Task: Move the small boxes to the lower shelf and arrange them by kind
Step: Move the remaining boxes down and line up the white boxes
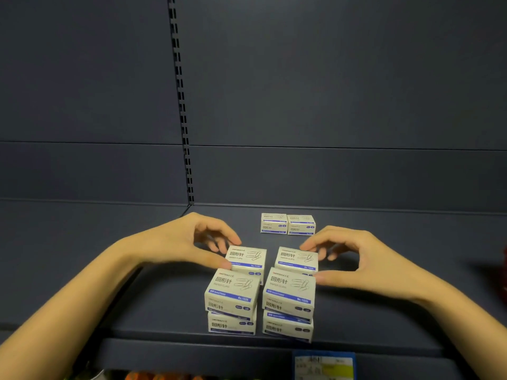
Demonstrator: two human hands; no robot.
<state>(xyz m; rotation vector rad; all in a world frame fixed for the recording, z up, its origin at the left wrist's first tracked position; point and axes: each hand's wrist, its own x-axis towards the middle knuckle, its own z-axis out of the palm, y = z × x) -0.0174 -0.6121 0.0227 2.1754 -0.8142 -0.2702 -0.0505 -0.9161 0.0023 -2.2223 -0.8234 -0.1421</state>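
I read the left hand (189,242) pinching the left box (247,257) and the right hand (359,259) the right box (297,259) — both just behind the front stacks (233,293). Probably squaring rows; next, an even, gentle nudge.

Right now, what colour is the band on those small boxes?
The band is blue, on white boxes. The head view shows it best.
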